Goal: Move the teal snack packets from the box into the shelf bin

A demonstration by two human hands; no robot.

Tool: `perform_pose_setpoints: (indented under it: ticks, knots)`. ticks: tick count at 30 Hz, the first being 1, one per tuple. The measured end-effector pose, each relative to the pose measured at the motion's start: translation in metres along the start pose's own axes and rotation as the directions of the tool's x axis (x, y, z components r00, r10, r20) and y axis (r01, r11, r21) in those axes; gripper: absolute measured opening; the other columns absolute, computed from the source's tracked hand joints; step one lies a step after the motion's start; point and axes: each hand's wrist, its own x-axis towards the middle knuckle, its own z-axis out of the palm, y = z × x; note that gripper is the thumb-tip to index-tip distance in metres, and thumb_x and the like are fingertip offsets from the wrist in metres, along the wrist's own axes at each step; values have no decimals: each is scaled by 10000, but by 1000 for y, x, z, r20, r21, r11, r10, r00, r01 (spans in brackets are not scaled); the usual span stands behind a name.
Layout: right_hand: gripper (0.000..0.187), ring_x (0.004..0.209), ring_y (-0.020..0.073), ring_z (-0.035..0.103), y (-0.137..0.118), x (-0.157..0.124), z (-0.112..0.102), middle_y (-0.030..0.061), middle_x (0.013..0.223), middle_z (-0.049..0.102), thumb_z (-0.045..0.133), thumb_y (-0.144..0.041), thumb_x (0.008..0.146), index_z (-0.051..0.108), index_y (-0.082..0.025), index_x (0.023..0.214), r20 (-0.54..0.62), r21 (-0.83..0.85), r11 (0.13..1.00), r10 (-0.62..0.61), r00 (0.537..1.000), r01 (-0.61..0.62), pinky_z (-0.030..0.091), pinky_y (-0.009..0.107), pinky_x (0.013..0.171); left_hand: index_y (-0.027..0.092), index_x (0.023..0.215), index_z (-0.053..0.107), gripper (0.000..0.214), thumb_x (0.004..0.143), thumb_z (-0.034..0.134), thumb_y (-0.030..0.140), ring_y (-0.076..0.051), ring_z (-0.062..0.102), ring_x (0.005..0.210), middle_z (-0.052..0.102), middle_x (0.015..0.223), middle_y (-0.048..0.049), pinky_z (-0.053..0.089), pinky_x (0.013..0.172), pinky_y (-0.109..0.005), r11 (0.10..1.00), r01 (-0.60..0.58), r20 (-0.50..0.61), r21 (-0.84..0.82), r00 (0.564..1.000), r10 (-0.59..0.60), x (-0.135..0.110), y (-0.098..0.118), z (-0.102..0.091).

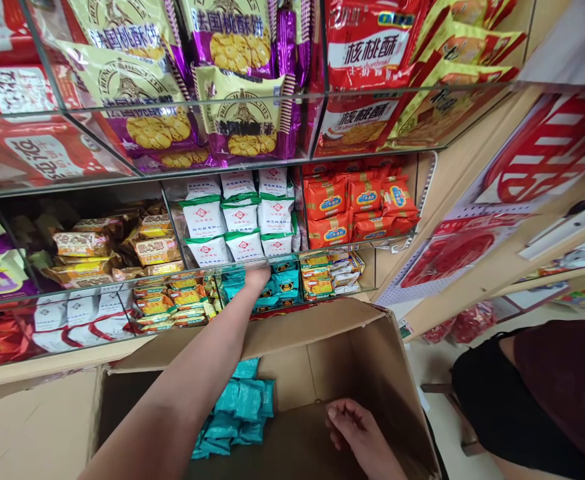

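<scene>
My left hand [257, 277] reaches into a low shelf compartment holding teal snack packets [287, 283]. Its fingers are hidden behind the shelf edge, so I cannot tell what they hold. Below, an open cardboard box [317, 327] has a pile of the same teal packets [242, 400] along its left side. My right hand [355, 430] hovers over the right part of this box, apart from the pile. Its fingers are loosely curled in, and nothing shows in them.
White-and-green packets [242, 220] and orange-red packets [332, 200] fill the shelf above. Purple biscuit packs [242, 113] stand higher, behind a clear panel. Yellow-green packets [317, 277] adjoin the teal compartment. A person in dark clothes [537, 393] is at the right.
</scene>
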Motion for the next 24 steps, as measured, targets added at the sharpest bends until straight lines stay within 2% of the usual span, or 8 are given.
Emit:
perform_pose_setpoints:
  ticks: [7, 13, 16, 18, 20, 22, 23, 24]
  knots:
    - [335, 455, 68, 440, 0, 0, 2, -15, 591, 502, 604, -466, 658, 526, -141, 641, -10, 14, 999, -32, 999, 32, 313, 193, 419, 222, 1103, 504, 400, 714, 531, 132, -229, 400, 1160, 555, 1143, -73, 273, 991, -325, 938, -197, 105, 286, 979, 174, -11, 6, -7]
    - [333, 452, 64, 443, 5, -1, -1, -37, 546, 483, 639, -458, 628, 531, -143, 642, -29, 46, 999, -6, 1000, 7, 319, 179, 417, 127, 1034, 553, 306, 737, 493, 167, -253, 437, 1121, 556, 1133, -126, 276, 965, -404, 836, -276, 265, 474, 950, 164, -30, 18, -23]
    - [381, 443, 64, 444, 12, 3, -3, -35, 546, 494, 658, -499, 579, 541, -142, 645, -38, 47, 999, 12, 999, -11, 319, 179, 405, 120, 975, 589, 280, 706, 520, 161, -252, 460, 1094, 572, 1106, -128, 320, 937, -350, 785, -364, 383, 501, 907, 176, -56, 37, -39]
    - [413, 442, 66, 451, 15, 5, -5, -31, 548, 505, 664, -526, 549, 548, -142, 649, -44, 41, 999, 30, 999, -28, 320, 179, 401, 143, 1029, 569, 320, 715, 516, 168, -217, 457, 1095, 551, 1140, -99, 318, 944, -307, 752, -458, 456, 474, 858, 236, -91, 51, -56]
    - [435, 446, 68, 461, 17, 7, -5, -25, 556, 520, 668, -543, 526, 553, -143, 653, -50, 36, 998, 56, 997, -54, 319, 176, 400, 196, 1109, 515, 342, 773, 457, 213, -174, 442, 1097, 520, 1172, -58, 306, 957, -290, 707, -569, 507, 421, 793, 336, -137, 56, -78]
    - [440, 449, 66, 465, 18, 7, -5, -24, 563, 529, 673, -546, 515, 551, -145, 649, -49, 40, 997, 68, 997, -66, 319, 174, 403, 190, 1005, 565, 262, 807, 398, 236, -174, 527, 926, 600, 953, -71, 397, 852, -304, 586, -738, 607, 335, 644, 465, -185, 45, -100]
    - [437, 450, 65, 464, 18, 7, -4, -24, 565, 531, 675, -542, 515, 549, -146, 649, -42, 44, 997, 70, 997, -68, 319, 173, 404, 195, 954, 583, 248, 811, 385, 232, -164, 549, 838, 612, 845, -63, 421, 809, -293, 553, -773, 683, 311, 586, 436, -205, 31, -109]
    - [431, 447, 63, 461, 18, 7, -4, -27, 561, 530, 678, -535, 515, 546, -147, 648, -34, 46, 996, 72, 997, -70, 316, 172, 403, 214, 972, 580, 258, 810, 379, 224, -157, 554, 819, 616, 829, -55, 422, 810, -290, 542, -792, 791, 281, 512, 336, -221, 14, -118]
